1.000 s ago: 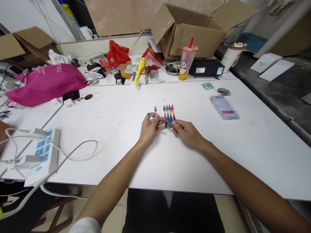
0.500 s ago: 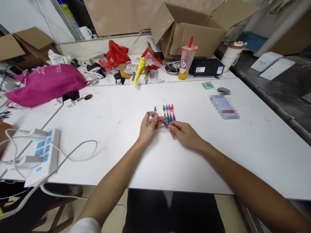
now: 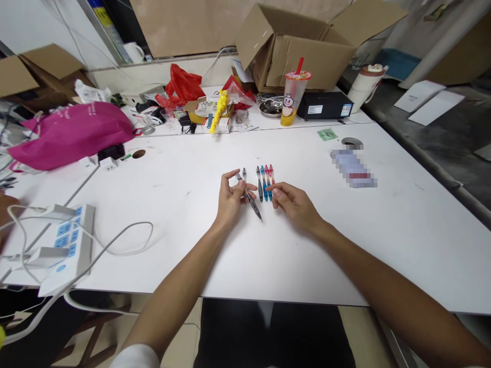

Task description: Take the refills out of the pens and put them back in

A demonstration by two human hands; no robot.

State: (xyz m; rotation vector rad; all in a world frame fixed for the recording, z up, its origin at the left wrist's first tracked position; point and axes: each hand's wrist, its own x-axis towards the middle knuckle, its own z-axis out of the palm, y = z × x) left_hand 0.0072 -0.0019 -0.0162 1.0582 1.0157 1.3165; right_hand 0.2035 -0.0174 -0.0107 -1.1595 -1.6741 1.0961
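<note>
A black and grey click pen [image 3: 253, 204] slants down from my left hand [image 3: 230, 199], which pinches its upper part between thumb and fingers. Its tip points toward me, just above the white table. My right hand [image 3: 295, 204] has let its fingers part, with the index finger stretched toward the row of pens; nothing shows in it. That row has a black pen [image 3: 260, 185], a blue pen [image 3: 264, 183] and red-topped pens [image 3: 271, 173] lying side by side, partly covered by the right fingers. Behind my left hand lies another dark-topped pen [image 3: 244, 174], its lower part hidden.
A white power strip [image 3: 72, 245] with looping cables lies at the left on the table [image 3: 291, 266]. At the back stand a drink cup [image 3: 293, 99], a black box [image 3: 326, 106] and an open carton [image 3: 307, 59]. A tape roll [image 3: 351, 143] lies at right.
The held pen has swung from nearly level to slanting steeply down toward me. My right hand has let go of its end and sits slightly to the right.
</note>
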